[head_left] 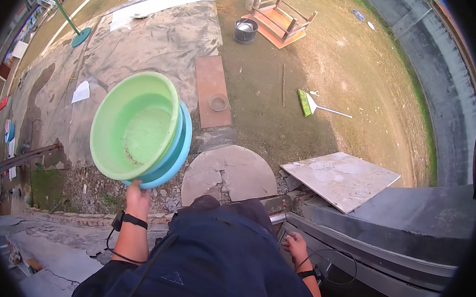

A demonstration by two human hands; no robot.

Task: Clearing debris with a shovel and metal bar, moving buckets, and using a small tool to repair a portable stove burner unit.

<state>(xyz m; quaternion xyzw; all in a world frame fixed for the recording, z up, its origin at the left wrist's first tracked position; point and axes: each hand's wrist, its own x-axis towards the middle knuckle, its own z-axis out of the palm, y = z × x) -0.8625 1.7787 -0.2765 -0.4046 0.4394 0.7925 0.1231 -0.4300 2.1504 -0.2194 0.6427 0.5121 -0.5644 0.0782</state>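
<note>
My left hand [138, 195] grips the nested basins [149, 129] beyond its fingers [136, 183]; my right hand [296, 247] curls, holding unclear.

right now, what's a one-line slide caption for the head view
Left hand holding a blue basin with a green basin nested in it; broom and upturned table on the ground beyond.

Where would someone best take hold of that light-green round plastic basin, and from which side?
Probably by the left rim of the light-green round plastic basin, coming from the left: the grip could close over that exposed lip, while the blue round plastic basin crowds the right side and the left hand is below.
</note>
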